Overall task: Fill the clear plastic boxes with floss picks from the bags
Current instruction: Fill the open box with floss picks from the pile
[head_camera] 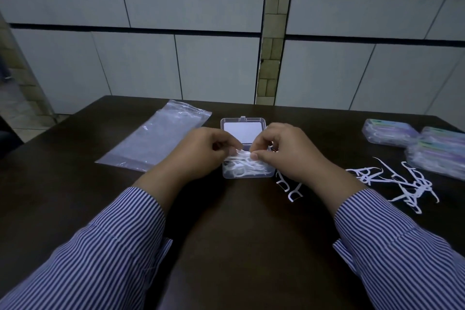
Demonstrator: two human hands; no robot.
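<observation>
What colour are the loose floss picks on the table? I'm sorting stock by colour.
White, seen in the head view: the loose floss picks lie scattered on the dark table.

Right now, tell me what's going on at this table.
A person in a striped shirt is packing floss picks into an open clear box on the dark table. Both the left hand and the right hand pinch picks over the box, which already holds a heap. A flat plastic bag lies to the left. Loose picks are scattered on the right, near a stack of closed boxes.
</observation>
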